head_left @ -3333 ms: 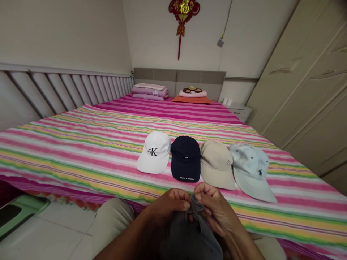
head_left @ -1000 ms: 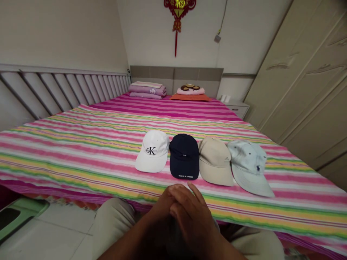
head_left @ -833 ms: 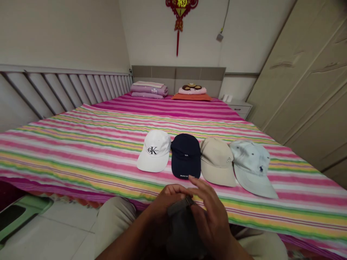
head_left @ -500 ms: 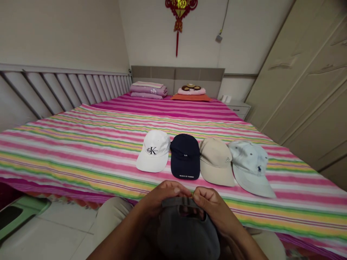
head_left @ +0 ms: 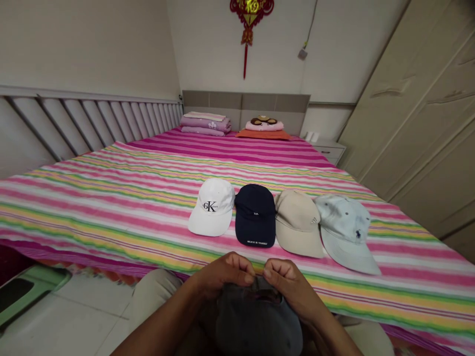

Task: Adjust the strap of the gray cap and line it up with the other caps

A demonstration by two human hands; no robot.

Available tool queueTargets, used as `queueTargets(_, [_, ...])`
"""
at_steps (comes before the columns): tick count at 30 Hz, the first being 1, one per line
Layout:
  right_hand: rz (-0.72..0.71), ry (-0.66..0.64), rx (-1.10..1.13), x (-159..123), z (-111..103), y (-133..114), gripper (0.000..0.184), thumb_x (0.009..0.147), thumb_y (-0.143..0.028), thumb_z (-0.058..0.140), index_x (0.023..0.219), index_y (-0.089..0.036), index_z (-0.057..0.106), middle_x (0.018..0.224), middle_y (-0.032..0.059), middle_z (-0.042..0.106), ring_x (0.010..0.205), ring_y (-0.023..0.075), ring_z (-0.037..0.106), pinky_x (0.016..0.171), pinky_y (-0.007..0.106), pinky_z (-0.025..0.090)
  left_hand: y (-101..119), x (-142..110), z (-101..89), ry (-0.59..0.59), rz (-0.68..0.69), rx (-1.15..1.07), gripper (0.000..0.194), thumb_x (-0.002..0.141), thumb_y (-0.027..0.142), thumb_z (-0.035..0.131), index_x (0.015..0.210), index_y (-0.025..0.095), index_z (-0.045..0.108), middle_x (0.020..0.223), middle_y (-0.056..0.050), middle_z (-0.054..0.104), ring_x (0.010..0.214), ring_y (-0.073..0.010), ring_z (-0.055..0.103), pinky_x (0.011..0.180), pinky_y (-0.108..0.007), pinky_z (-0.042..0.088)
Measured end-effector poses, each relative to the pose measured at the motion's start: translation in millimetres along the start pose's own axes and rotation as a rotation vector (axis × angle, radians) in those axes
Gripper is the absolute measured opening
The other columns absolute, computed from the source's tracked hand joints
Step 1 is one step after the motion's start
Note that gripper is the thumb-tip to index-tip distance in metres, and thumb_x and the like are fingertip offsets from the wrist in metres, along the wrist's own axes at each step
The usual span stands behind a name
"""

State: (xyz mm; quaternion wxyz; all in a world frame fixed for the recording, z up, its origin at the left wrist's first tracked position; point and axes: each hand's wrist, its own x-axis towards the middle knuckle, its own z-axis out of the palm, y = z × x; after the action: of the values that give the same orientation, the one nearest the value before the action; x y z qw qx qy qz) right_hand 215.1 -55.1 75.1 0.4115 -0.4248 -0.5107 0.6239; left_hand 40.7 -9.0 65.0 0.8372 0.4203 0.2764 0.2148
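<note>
Both hands, left hand (head_left: 222, 273) and right hand (head_left: 285, 279), pinch the grey cap (head_left: 258, 321) at its back strap, crown hanging toward the lap

grey cap (head_left: 258, 324); white, navy, beige, pale-blue caps; rainbow-striped sheet (head_left: 111, 198).

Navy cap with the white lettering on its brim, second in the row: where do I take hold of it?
Probably the flat brim edge of the navy fabric cap, from the near bed side. The brim points toward you and is free, while the white cap and beige cap crowd its crown.
</note>
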Motion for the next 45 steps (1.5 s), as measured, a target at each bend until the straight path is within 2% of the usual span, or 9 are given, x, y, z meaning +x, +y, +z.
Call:
queueTargets(4, [0.041,-0.173,0.037,0,0,2,0.042,0.066,-0.053,0.061,0.058,-0.012,0.057,0.044,-0.0061,0.038,0.041,0.005,0.024,0.042,0.023,0.012,-1,-1,-6.0,0.001,0.071,-0.036,0.021,0.058,0.026,0.072,0.068,0.009,0.066,0.055,-0.002,0.061,0.044,-0.0058,0.05,0.045,-0.016,0.035])
queueTargets(8, [0.021,-0.12,0.279,4,0,5,0.035,0.068,-0.045,0.064,0.065,-0.01,0.063,0.039,-0.0052,0.041,0.039,0.0055,0.027,0.042,0.022,0.015,-1,-6,-15.8,-0.065,0.12,-0.048,0.036,0.061,0.039,0.069,0.081,0.009,0.067,0.068,-0.005,0.065,0.057,-0.0093,0.056,0.055,-0.018,0.041])
queueTargets(12, [-0.017,-0.094,0.443,10,-5,3,0.032,0.07,-0.041,0.063,0.062,-0.011,0.061,0.037,-0.0054,0.04,0.04,0.006,0.029,0.045,0.021,0.021,-4,-12,-24.1,-0.203,0.05,-0.044,0.035,0.053,0.027,0.076,0.081,0.008,0.067,0.066,-0.004,0.066,0.054,-0.0099,0.056,0.053,-0.019,0.043])
queueTargets(18, [0.168,-0.291,0.374,15,-18,5,0.038,0.061,-0.044,0.07,0.072,-0.008,0.063,0.059,0.0073,0.062,0.05,0.0101,0.05,0.046,0.019,0.028,-4,-13,-28.2,-0.127,0.341,-0.411,0.017,0.057,0.022,0.073,0.065,0.01,0.065,0.06,-0.004,0.067,0.054,-0.0116,0.06,0.055,-0.02,0.046])
queueTargets(24, [0.204,-0.356,0.43,17,-11,8,0.035,0.048,-0.024,0.08,0.074,-0.01,0.061,0.061,-0.0011,0.056,0.05,0.0068,0.047,0.047,0.017,0.033,-2,-9,-34.0,-0.158,0.318,-0.452,0.011,0.059,0.018,0.071,0.064,0.009,0.065,0.06,-0.005,0.068,0.053,-0.0125,0.061,0.055,-0.02,0.047])
queueTargets(29, [0.032,-0.455,0.687,15,-4,3,0.036,0.053,-0.038,0.076,0.073,-0.014,0.057,0.057,0.0021,0.061,0.048,0.0119,0.054,0.047,0.02,0.038,-3,-9,-36.3,-0.117,0.281,-0.388,0.014,0.057,0.017,0.072,0.065,0.007,0.066,0.059,-0.006,0.067,0.052,-0.0118,0.06,0.053,-0.019,0.046])
queueTargets(37, [-0.021,-0.455,0.806,16,7,-2,0.036,0.05,-0.027,0.08,0.076,-0.012,0.06,0.072,0.0046,0.066,0.065,0.0146,0.063,0.062,0.022,0.047,1,-7,-40.3,-0.117,0.38,-0.461,0.01,0.064,0.016,0.067,0.072,0.01,0.066,0.064,-0.004,0.068,0.059,-0.0126,0.062,0.058,-0.02,0.046])
queueTargets(41, [-0.044,-0.399,0.895,18,10,0,0.03,0.056,-0.021,0.076,0.078,-0.015,0.057,0.064,0.003,0.069,0.054,0.0129,0.063,0.048,0.018,0.046,-7,-6,-45.7,-0.159,0.321,-0.398,0.016,0.064,0.021,0.067,0.073,0.008,0.067,0.066,-0.007,0.068,0.058,-0.014,0.061,0.058,-0.022,0.044])
queueTargets(45, [-0.056,-0.3,0.904,22,10,-2,0.03,0.056,-0.022,0.076,0.077,-0.017,0.055,0.068,0.0015,0.069,0.06,0.0139,0.065,0.058,0.022,0.049,-28,-8,-56.1,-0.13,0.183,-0.258,0.02,0.063,0.026,0.067,0.074,0.009,0.068,0.067,-0.009,0.068,0.061,-0.017,0.061,0.063,-0.026,0.042])
